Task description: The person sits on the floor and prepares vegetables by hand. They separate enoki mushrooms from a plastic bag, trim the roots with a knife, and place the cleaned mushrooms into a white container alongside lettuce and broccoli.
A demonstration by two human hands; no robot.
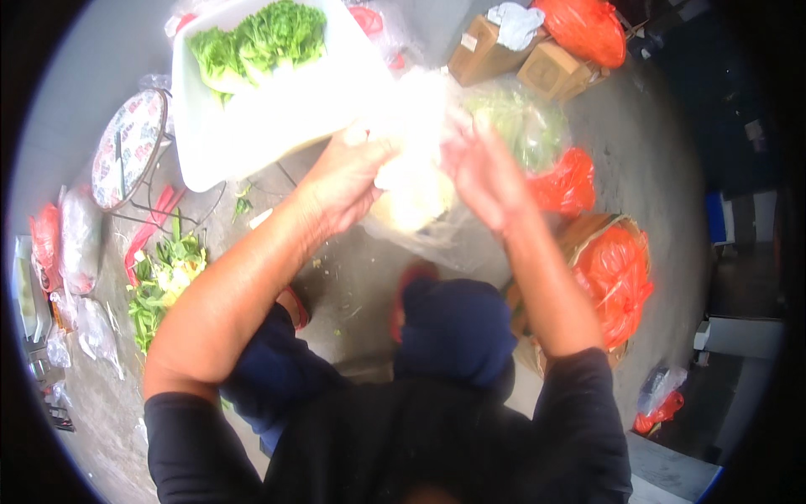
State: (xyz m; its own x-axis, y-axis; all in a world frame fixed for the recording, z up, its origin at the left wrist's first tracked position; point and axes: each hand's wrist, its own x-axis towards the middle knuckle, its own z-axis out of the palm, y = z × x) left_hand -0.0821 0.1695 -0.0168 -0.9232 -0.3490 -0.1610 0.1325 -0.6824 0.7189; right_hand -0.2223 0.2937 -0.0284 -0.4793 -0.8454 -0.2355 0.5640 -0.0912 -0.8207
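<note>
Both of my hands are raised in front of me, holding a clear plastic bag (417,181) with a pale, whitish vegetable inside. My left hand (348,172) grips the bag's left side. My right hand (483,168) is blurred and closes on the bag's right side near its top. Just behind my left hand stands a white foam box (277,113) with leafy green vegetables (260,38) in it.
A heap of cut greens (164,281) lies on the concrete floor at left, beside a round stool (126,147). Orange plastic bags (617,281) sit in a basket at right, another (567,181) beside a clear bag of greens (520,122). Cardboard boxes (512,55) are behind.
</note>
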